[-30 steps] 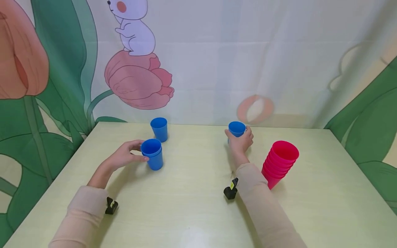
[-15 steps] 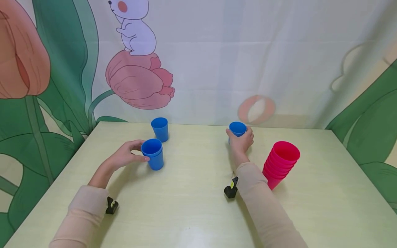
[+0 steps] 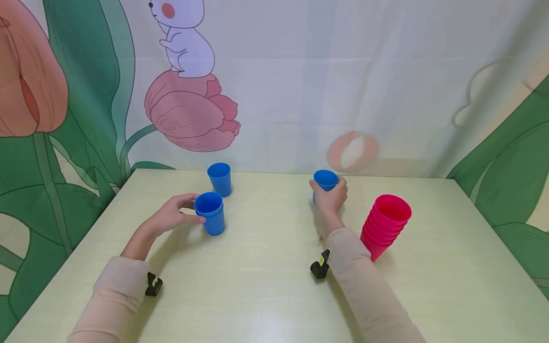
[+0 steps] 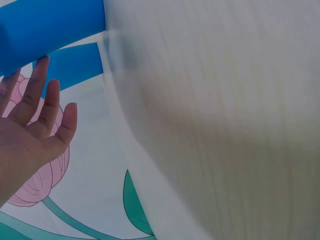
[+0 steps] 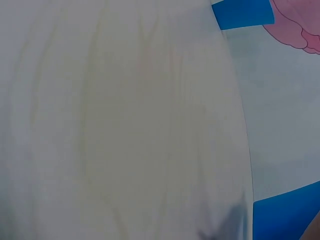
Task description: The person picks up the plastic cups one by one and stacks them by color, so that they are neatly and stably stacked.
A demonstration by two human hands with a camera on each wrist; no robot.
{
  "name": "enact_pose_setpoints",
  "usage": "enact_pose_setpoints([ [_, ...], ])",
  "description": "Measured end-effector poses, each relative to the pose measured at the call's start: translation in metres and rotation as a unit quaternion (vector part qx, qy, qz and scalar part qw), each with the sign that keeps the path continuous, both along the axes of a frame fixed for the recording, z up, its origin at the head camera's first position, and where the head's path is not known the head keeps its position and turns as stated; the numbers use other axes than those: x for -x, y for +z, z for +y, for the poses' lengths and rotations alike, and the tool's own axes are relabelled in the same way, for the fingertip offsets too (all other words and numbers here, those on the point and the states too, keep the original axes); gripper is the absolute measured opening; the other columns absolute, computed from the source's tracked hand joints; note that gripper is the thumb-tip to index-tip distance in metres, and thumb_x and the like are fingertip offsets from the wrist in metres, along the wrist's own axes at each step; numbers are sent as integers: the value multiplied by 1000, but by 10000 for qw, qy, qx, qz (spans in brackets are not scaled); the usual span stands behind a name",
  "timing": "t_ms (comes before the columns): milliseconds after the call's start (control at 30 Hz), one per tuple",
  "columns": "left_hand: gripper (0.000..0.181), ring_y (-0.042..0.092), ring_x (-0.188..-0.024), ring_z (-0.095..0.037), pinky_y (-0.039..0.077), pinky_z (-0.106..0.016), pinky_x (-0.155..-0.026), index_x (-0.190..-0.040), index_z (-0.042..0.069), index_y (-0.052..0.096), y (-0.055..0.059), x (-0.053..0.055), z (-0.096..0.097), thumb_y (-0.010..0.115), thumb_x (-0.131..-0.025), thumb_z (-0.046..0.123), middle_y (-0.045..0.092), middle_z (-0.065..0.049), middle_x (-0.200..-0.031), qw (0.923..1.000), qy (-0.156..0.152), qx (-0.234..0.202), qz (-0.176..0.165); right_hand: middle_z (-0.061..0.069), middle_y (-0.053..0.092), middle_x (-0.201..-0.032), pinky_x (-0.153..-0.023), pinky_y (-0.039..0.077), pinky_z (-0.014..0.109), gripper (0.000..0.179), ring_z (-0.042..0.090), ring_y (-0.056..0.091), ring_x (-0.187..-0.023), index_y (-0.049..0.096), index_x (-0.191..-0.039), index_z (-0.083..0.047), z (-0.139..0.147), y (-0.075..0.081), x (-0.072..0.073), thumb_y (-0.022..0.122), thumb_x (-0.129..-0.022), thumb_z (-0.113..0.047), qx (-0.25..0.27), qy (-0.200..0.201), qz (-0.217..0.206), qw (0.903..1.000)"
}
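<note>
My left hand (image 3: 173, 214) holds a nested stack of blue cups (image 3: 215, 223) at the left, thumb on the near side and fingers on the far side. Two rims show, and the stack stands upright on the table. In the left wrist view, the fingers of that hand (image 4: 37, 120) touch the blue stack (image 4: 50, 27). Behind it stands a single blue cup (image 3: 220, 181), apart from the hand. Near the back edge my right hand (image 3: 332, 197) grips another blue cup (image 3: 325, 179) from the near side; its lower part is mostly hidden. The right wrist view catches only this cup's edge (image 5: 282, 215).
A tall nested stack of pink cups (image 3: 388, 221) stands right of my right forearm, its base partly behind the sleeve. The pale table (image 3: 257, 286) ends at a printed curtain (image 3: 274, 95). A small black device (image 3: 319, 269) sits at the right wrist.
My right hand and its blue cup have shifted slightly toward me. The left hand and its blue stack have stayed in place.
</note>
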State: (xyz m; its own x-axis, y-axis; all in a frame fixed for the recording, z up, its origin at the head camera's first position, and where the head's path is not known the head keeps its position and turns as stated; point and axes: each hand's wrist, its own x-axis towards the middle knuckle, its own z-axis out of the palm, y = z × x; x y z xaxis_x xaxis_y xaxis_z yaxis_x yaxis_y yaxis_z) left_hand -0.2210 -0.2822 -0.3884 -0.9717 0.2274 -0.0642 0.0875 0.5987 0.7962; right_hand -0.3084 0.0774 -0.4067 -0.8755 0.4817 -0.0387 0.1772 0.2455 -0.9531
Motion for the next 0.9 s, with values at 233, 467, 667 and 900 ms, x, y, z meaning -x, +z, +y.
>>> enact_pose_setpoints([
  [233, 65, 41, -120, -40, 33, -61, -93, -132, 1, 44, 1, -1, 1, 72, -80, 27, 50, -22, -126, 10000, -12, 20, 10, 12, 37, -136, -102, 31, 49, 77, 30, 29, -127, 29, -137, -11, 0, 3, -6, 72, -78, -35, -57, 107, 162, 9998],
  [467, 63, 42, -119, -40, 34, -61, -93, -132, 2, 44, 2, -1, 0, 71, -80, 25, 51, -21, -126, 10000, -32, -35, 39, 11, 37, -137, -102, 32, 48, 78, 30, 31, -128, 28, -138, -13, -2, 9, -13, 72, -78, -37, -26, 330, 159, 9993],
  [667, 64, 42, -119, -40, 34, -60, -93, -132, 1, 44, 0, -1, 0, 71, -80, 27, 51, -22, -125, 10000, -30, -21, 20, 10, 37, -139, -101, 32, 49, 78, 30, 32, -128, 26, -139, -15, -5, 14, -19, 71, -79, -37, 56, 465, 193, 9987],
  [900, 65, 43, -118, -40, 35, -59, -93, -132, 0, 44, -1, 0, 0, 72, -80, 26, 51, -22, -125, 10000, -18, -66, 15, 9, 38, -138, -101, 33, 50, 78, 30, 34, -127, 28, -139, -15, -8, 20, -24, 72, -78, -37, 112, 622, 411, 9972],
])
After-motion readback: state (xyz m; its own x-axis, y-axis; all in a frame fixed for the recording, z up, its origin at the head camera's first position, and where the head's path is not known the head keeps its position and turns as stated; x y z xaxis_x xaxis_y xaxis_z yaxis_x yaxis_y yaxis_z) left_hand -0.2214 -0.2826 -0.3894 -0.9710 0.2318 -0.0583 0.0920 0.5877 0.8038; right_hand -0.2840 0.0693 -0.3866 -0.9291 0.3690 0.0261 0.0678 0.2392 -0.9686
